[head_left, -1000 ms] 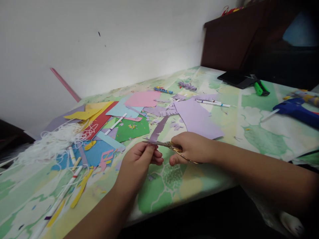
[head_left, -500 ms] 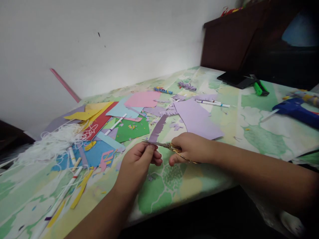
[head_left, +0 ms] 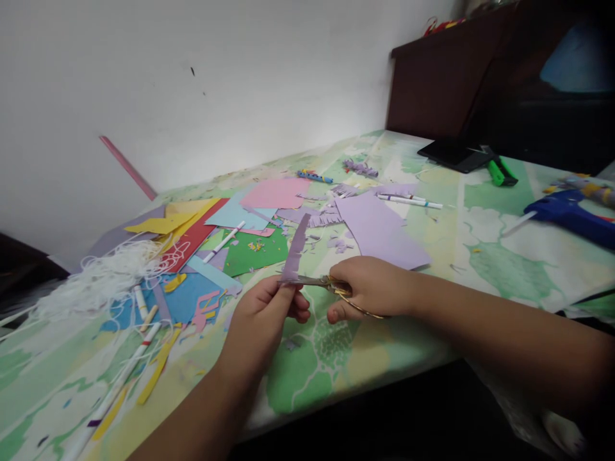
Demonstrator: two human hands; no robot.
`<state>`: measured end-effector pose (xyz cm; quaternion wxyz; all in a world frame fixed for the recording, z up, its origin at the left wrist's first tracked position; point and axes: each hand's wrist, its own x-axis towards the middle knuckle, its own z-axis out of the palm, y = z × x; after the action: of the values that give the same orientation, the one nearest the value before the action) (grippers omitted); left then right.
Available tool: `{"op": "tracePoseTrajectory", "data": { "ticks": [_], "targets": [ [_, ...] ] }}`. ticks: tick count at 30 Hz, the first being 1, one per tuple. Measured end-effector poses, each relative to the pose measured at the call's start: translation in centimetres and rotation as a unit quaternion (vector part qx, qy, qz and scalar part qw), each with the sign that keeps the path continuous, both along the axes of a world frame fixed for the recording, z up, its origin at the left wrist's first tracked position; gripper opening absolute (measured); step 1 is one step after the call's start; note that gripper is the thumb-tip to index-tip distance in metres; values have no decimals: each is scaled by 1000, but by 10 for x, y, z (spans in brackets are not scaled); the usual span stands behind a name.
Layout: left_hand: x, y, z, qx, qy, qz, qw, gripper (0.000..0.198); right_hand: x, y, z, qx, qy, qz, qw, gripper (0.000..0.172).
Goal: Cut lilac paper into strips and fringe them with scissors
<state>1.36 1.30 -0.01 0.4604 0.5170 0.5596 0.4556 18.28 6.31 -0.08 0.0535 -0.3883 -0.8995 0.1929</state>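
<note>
Between the thumb and fingers of my left hand (head_left: 269, 310) is the lower end of a purple paper strip (head_left: 296, 246); it stands up from my grip, with small cuts along its right edge. My right hand (head_left: 368, 288) is closed round the gold handles of a pair of scissors (head_left: 314, 280). Their blades point left and lie across the strip just above my left thumb. Beyond my hands lies a larger purple paper sheet (head_left: 379, 230), with fringed purple strips (head_left: 327, 219) beside it.
White string (head_left: 103, 275) is heaped at the left, near coloured paper sheets (head_left: 262, 246) and several markers (head_left: 225, 241). A blue glue gun (head_left: 571, 214), a green cutter (head_left: 502, 171) and a black tablet-like object (head_left: 454, 155) are at the right. Small rolled paper pieces (head_left: 314, 177) lie at the back.
The purple strip has tilted more upright, its top moving left and up. The scissor blades look nearer closed across it. Both hands stay almost in place.
</note>
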Motion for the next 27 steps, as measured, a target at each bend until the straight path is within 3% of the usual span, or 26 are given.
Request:
{"op": "tracePoseTrajectory", "data": {
  "ticks": [7,27],
  "targets": [
    [3,0,2,-33,36,-11,999,16,-2,1,-2,6,8,7,1000,50],
    [0,0,-1,4,6,8,1000,13,-2,2,-2,9,20,-6,1000,48]
  ]
}}
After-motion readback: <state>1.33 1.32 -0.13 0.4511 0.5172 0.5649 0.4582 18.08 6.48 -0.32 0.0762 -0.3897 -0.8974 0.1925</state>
